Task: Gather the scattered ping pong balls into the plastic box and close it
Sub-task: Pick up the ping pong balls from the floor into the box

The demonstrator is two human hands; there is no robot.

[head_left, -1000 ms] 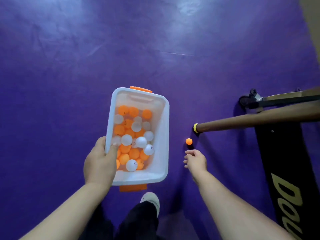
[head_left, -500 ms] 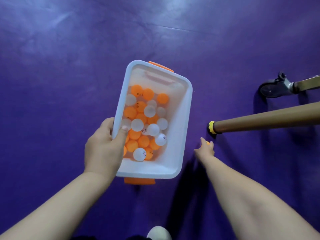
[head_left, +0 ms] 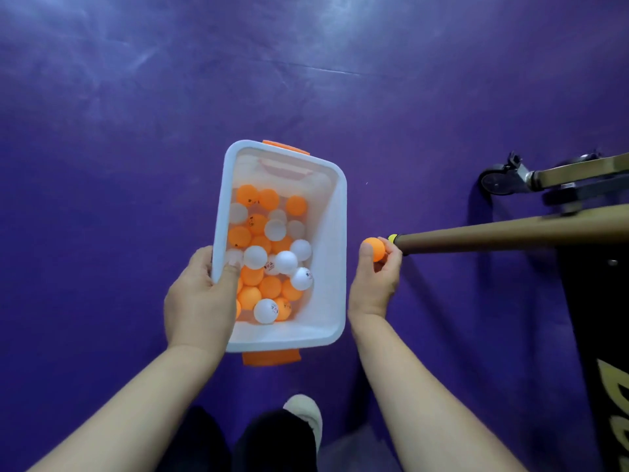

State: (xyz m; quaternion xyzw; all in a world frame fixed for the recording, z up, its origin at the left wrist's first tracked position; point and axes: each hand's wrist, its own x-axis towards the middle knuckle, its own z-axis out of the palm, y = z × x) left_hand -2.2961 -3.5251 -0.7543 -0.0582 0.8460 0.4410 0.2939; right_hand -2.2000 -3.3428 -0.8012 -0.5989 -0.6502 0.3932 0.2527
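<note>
At centre frame, your left hand [head_left: 200, 301] clamps the rim of the white rectangular plastic box [head_left: 335, 253] of orange and white balls [head_left: 269, 257], while your right hand [head_left: 374, 284] fingers [head_left: 367, 257] pinch one orange ping pong ball [head_left: 374, 248] just right of it.

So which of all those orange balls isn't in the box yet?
The orange ball pinched in the right hand's fingertips, just right of the plastic box. Every other ball lies inside the box, which the left hand grips by its rim.

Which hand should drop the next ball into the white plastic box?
Right. The right hand already pinches the loose orange ping pong ball just beside the white plastic box, while the left hand is busy gripping the box's rim.
</note>
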